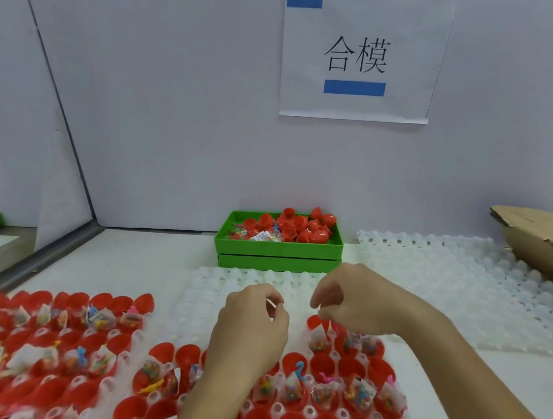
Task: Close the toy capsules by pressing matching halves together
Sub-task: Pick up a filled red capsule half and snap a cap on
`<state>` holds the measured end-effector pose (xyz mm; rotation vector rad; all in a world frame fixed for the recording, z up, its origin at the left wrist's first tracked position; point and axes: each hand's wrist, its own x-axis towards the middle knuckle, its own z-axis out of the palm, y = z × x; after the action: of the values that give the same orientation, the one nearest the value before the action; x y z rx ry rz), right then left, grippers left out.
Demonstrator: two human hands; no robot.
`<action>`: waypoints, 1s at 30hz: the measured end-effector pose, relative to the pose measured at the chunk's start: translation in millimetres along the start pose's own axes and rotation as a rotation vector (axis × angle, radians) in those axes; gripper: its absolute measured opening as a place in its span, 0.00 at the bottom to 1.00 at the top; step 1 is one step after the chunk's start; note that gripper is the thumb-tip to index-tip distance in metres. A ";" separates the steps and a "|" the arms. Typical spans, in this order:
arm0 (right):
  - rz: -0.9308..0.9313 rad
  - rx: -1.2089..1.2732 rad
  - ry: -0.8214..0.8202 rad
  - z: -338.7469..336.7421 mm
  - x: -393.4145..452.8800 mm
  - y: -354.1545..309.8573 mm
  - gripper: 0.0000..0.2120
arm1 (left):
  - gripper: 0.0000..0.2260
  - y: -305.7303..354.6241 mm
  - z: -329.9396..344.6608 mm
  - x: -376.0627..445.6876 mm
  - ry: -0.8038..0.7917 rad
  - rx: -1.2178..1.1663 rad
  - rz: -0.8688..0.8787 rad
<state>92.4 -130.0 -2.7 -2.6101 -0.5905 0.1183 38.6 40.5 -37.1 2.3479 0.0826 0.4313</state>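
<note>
Head view: I start at my fingers. The left hand [250, 323] has its fingers curled, thumb tip meeting the forefinger; I cannot tell whether anything is pinched there. The right hand [351, 298] is curled too, fingertips pointing down just above a red capsule half [318, 322]; whether they touch or grip it I cannot tell. Both hands hover knuckles-up, close together but apart, over the far edge of the translucent white tray [188, 302], forearms coming in from the lower right and lower middle.

Below them, rows of open red capsule halves [162, 351] sit in the tray's pockets, many holding small bagged toys [292, 388]. Tiny labels on the bags are too small to read.

Beyond the hands, a green box [277, 249] against the wall holds loose red halves and a few bags. On the wall a paper sign [360, 55] reads "合模", with blue tape at its top left corner and under the characters. A second white tray [466, 286] lies to the right, a cardboard box [546, 247] past it.
</note>
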 end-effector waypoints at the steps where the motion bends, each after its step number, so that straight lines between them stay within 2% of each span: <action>1: 0.022 -0.030 -0.011 2.8 0.1 1.9 0.09 | 0.06 0.1 0.0 0.2 -0.003 0.001 0.003; 6: 0.068 -0.086 0.059 14.0 3.7 7.0 0.07 | 0.06 0.1 0.8 -0.2 -0.007 -0.001 0.007; 10: 0.053 -0.091 0.052 19.1 5.4 3.9 0.06 | 0.06 0.5 1.5 -0.2 -0.001 0.007 0.014; 13: 0.073 -0.108 0.128 23.5 6.0 3.0 0.01 | 0.06 2.1 1.7 -1.3 -0.010 0.009 0.022; 18: 0.091 0.046 0.178 14.5 5.8 5.8 0.06 | 0.07 2.6 1.4 -0.8 -0.027 -0.016 0.045; 23: 0.135 0.217 0.273 4.2 5.1 1.9 0.10 | 0.19 4.0 -1.9 -1.4 -0.194 -0.196 0.069; 25: 0.156 0.278 0.291 2.7 3.1 -1.2 0.10 | 0.20 4.9 -1.8 -2.8 -0.247 -0.296 0.073; 28: 0.169 0.321 0.316 1.1 0.4 -6.4 0.10 | 0.21 7.9 -1.0 -4.4 -0.194 -0.402 0.062; 30: 0.170 0.349 0.326 0.4 -0.8 -10.4 0.09 | 0.16 10.1 -0.8 -3.7 -0.111 -0.428 0.076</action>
<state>87.6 -121.8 1.7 -2.2682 -0.2093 -0.1386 34.2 33.0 -30.7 1.9518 -0.1397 0.3174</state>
